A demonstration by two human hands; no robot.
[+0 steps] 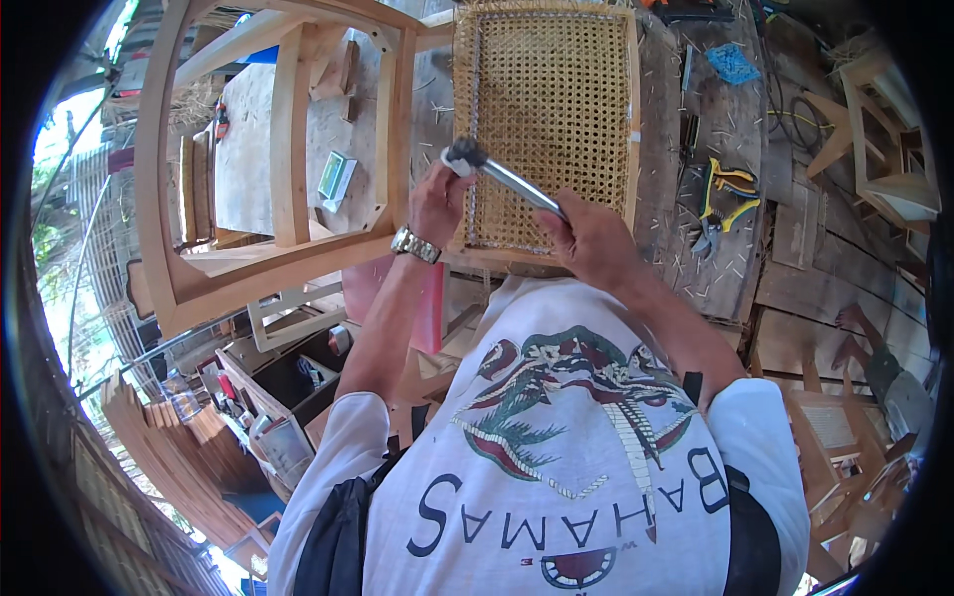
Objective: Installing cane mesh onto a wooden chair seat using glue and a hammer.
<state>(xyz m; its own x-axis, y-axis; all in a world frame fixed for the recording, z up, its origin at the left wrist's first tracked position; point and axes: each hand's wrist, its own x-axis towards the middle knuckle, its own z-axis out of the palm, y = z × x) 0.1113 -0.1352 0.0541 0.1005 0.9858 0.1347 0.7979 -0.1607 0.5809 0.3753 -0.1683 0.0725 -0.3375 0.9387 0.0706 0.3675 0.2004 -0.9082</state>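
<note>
My right hand [593,238] is closed round the handle of a hammer [517,182], a shiny metal shaft with a dark head. The head is over the left border of a woven cane panel [556,119] in a wooden frame. Close under the hammer head is my left hand [434,207], a metal watch on its wrist. Its fingers are bent together at the panel's left edge, beside a small white part against the head. Whether that white part belongs to the hammer or is pinched in my fingers cannot be made out.
A bare wooden chair frame [397,129] stands left of the panel, with a small green-and-white box [338,181] showing through it. Yellow-handled pliers [733,184] and cutters lie on the workbench [661,199] at right, among scattered cane bits. Another person's hand [851,318] shows at far right.
</note>
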